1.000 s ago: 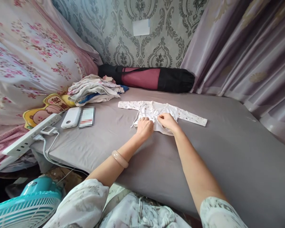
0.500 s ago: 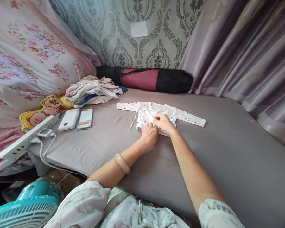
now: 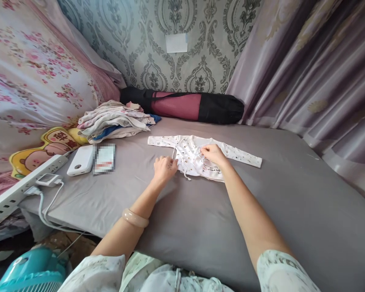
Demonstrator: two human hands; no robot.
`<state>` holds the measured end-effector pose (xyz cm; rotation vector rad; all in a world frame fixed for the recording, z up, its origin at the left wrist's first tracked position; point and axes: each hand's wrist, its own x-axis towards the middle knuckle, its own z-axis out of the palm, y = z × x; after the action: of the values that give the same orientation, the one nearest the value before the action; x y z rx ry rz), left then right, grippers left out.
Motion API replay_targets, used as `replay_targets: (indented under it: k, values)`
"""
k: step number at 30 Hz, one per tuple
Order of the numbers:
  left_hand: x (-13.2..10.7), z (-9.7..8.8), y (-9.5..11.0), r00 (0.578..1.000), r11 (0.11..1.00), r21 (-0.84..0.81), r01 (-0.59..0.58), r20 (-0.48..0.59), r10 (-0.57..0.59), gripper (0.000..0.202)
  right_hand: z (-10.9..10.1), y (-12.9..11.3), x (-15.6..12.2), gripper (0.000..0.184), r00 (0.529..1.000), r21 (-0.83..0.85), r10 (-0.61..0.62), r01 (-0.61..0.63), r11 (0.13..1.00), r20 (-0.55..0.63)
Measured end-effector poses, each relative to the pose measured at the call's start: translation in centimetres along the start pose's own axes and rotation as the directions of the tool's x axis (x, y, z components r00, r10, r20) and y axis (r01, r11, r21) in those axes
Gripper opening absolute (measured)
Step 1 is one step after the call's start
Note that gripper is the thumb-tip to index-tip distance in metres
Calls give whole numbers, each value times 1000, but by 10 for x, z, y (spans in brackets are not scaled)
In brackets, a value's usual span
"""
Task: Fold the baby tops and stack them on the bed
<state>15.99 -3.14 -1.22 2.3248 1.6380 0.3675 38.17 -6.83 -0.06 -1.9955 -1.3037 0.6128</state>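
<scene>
A small white baby shirt [image 3: 187,156] with a speckled print lies flat on the grey sheet, sleeves spread to both sides. Thin white tie strings hang from it. At its left side, my left hand [image 3: 166,167] is closed in a pinch where a side tie string [image 3: 174,152] runs down to the fingers. My right hand [image 3: 214,155] pinches another tie string over the middle of the shirt's front, just above a line-drawn print [image 3: 211,167]. A loose string end [image 3: 187,177] shows at the bottom hem. Both sets of fingertips are partly hidden.
A pile of folded clothes [image 3: 115,119] lies at the back left, beside a black and pink rolled bag [image 3: 176,106] along the wall. Nearer are a white power bank [image 3: 81,160], a blurred packet [image 3: 104,159], a power strip [image 3: 27,186] with cables and a turquoise fan [image 3: 33,269].
My left hand has moved left from the shirt's lower middle to its left side string. My right hand remains over the front, pinching. The view has shifted slightly.
</scene>
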Motion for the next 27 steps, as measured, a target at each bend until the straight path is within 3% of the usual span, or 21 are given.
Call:
replay_targets:
  k: [4, 9, 14, 18, 21, 25, 27]
  values:
    - [2, 5, -1, 993, 994, -40, 97, 76, -94, 38, 2, -9, 37, 19, 999, -248, 39, -47, 968, -38]
    - [1, -2, 4, 976, 984, -76, 163, 160, -150, 33, 17, -21, 75, 6, 984, -379, 179, -174, 909, -23]
    - [5, -2, 2, 971, 976, -118, 185, 177, -162, 25, 25, -26, 94, 22, 964, -475, 266, -234, 848, -1]
    - [6, 1, -1, 973, 968, -168, 186, 170, -157, 21, 25, -27, 98, 26, 953, -493, 293, -221, 842, 73]
    - [6, 2, -5, 979, 970, -163, 179, 131, -159, 18, 25, -27, 93, 26, 971, -517, 226, -154, 842, 79]
    - [5, 4, -12, 988, 986, -76, 148, 54, -144, 18, 30, -24, 79, 30, 994, -620, 48, -99, 778, -98]
    - [3, 5, -14, 992, 993, -29, 118, 51, -116, 18, 34, -22, 73, 33, 991, -646, 3, -88, 759, -131]
